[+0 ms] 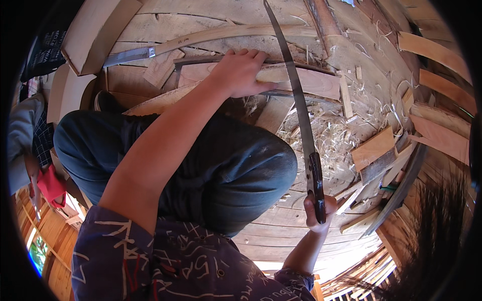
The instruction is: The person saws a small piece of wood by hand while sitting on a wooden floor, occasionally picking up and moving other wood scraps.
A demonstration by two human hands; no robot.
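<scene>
A handsaw [299, 100] with a long, narrow dark blade is gripped by its dark handle in my right hand [312, 215], the fingers wrapped round it. The blade points away from me and passes over a wooden board [321, 84]; I cannot tell whether its teeth touch the wood. My left hand [241, 75] presses on that board left of the blade, fingers over its far edge and thumb stretched along it toward the saw. The board lies crosswise beyond my bent knees, its left part partly hidden by my hand and forearm.
Curly shavings [321, 130] litter the plank floor beyond my right knee. Offcuts [374, 148] lie at the right. Beyond the board, a pale wooden strip [201, 36] meets a silver blade-like piece [125, 56]. Boxy wooden pieces [98, 35] stand upper left, near another person's sleeve [25, 115].
</scene>
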